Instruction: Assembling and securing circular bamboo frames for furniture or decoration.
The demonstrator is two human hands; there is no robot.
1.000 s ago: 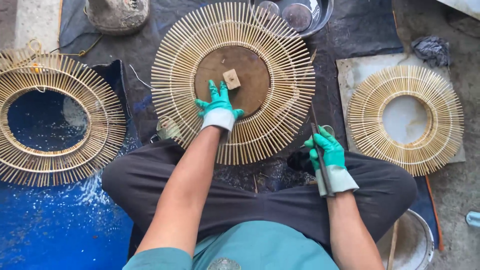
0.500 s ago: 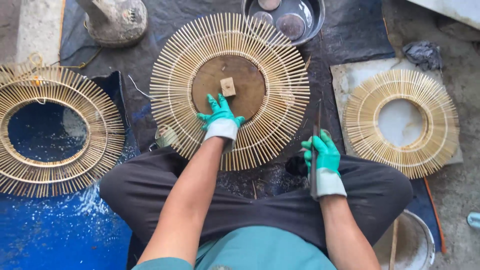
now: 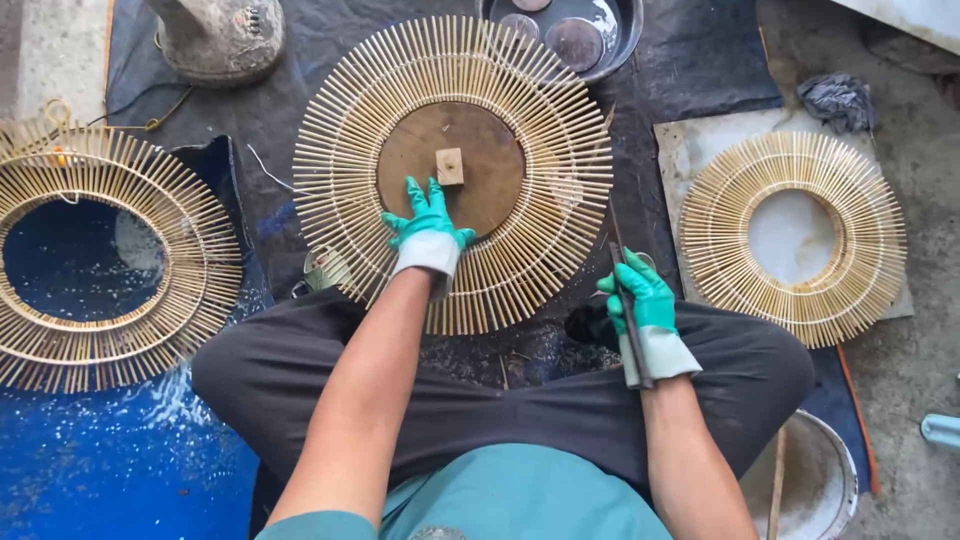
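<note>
A round sunburst frame of thin bamboo sticks [image 3: 540, 120] lies on the dark mat in front of me, with a brown wooden disc [image 3: 490, 150] and a small wooden block [image 3: 450, 166] at its centre. My left hand [image 3: 428, 228], in a green glove, presses flat on the disc's lower edge and the inner sticks. My right hand [image 3: 645, 300], also gloved green, grips a long dark blade-like tool [image 3: 628, 300] upright beside the frame's lower right rim, above my right knee.
Another stick frame with an open centre [image 3: 100, 270] lies at the left on blue sheeting. A smaller one [image 3: 795, 235] rests on a grey slab at the right. A metal bowl [image 3: 610, 35] sits at the top, a pale stone-like object [image 3: 215, 35] at top left, a pail [image 3: 810, 480] by my right leg.
Both hands stay on the frame and the tool, shifting only slightly. The view has tilted a little, so everything sits slightly lower in the picture.
</note>
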